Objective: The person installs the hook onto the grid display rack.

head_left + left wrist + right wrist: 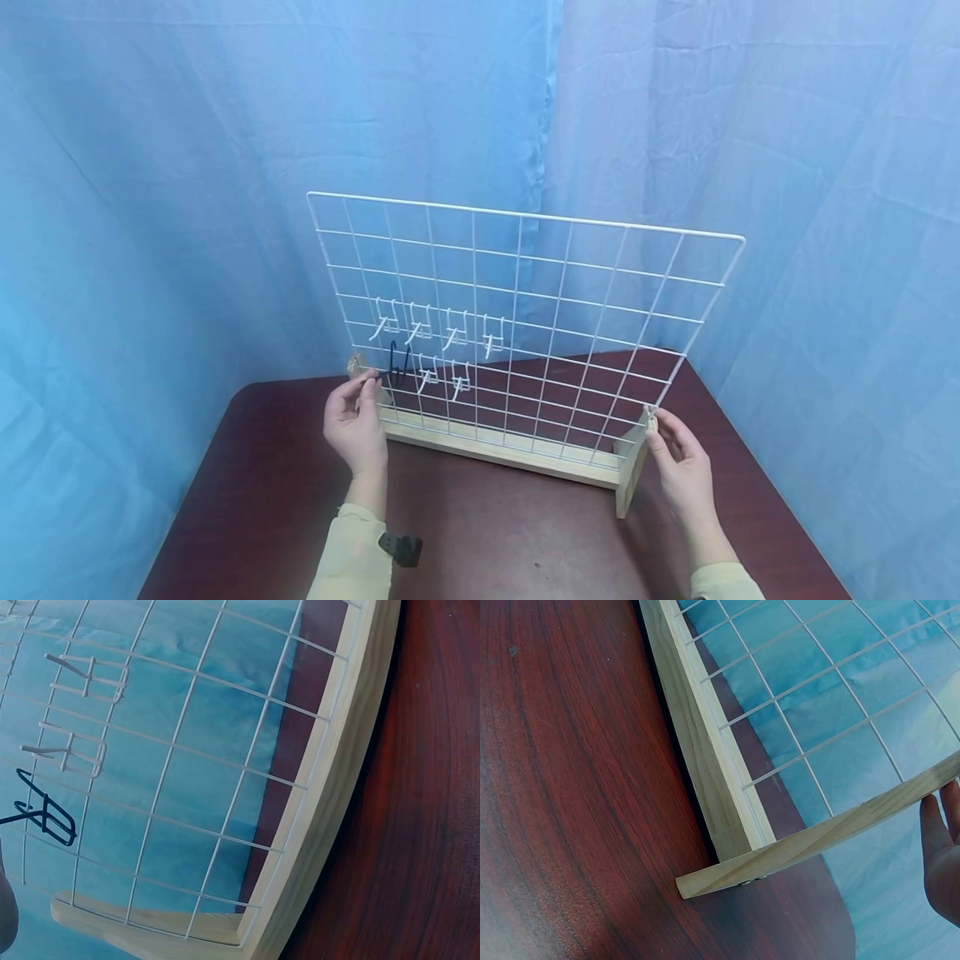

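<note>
A white wire grid panel (525,216) stands tilted in a wooden base (495,450). Between thumb and fingers, my left hand (356,429) pinches a black wire hook (46,817) at the panel's lower left. Whether the hook is seated on the wires I cannot tell. Several white hooks (455,336) hang on the panel in two rows, above and to the right of the black one. On the other side, my right hand (686,475) holds the top of the wooden side piece (780,859); in the right wrist view only part of that hand shows.
The base rests on a dark red wooden table (495,533). Blue curtains (225,167) hang behind and at both sides. A small black device (401,548) is strapped at the left wrist.
</note>
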A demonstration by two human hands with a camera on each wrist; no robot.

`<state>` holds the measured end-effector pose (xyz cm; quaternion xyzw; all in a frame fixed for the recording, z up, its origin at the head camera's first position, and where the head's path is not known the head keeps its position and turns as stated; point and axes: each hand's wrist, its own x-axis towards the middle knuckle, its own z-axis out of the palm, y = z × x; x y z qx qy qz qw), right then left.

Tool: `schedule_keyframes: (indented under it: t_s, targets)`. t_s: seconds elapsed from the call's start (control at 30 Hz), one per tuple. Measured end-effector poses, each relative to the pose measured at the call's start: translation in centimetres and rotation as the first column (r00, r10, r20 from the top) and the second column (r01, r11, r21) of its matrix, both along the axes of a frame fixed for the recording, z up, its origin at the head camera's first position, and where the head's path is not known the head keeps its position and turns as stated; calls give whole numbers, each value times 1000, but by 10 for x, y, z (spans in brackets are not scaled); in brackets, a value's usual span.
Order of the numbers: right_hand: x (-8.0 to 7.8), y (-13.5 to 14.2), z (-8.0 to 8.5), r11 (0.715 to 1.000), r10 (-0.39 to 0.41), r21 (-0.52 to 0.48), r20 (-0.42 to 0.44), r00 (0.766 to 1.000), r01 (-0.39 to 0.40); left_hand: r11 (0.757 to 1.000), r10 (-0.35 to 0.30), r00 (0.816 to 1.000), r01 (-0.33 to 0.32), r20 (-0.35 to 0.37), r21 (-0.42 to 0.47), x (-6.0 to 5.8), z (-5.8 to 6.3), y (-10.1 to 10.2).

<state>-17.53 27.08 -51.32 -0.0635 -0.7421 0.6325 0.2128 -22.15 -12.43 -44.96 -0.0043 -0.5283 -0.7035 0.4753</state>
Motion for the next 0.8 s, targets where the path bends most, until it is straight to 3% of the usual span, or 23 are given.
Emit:
schedule_keyframes:
  t_s: [0.13, 0.33, 0.47, 0.67, 0.8]
  targets:
    - [0, 1, 0, 1000, 1, 6, 6, 1000, -1, 1000, 3, 1000, -3, 13, 12, -6, -12, -3]
    - [0, 1, 2, 1000, 7, 5, 19, 1000, -8, 1000, 14, 1000, -14, 8, 9, -8, -16, -4]
    - [6, -4, 14, 1000, 16, 3, 6, 1000, -16, 1000, 28, 999, -27, 25, -7, -8, -19, -4]
    - [10, -10, 23, 1000, 26, -1, -19, 999, -26, 999, 33, 997, -32, 64, -17, -4, -19, -5]
    - [11, -10, 24, 1000, 30, -1, -26, 999, -30, 999, 26, 997, -23, 77, -35, 6, -12, -3]
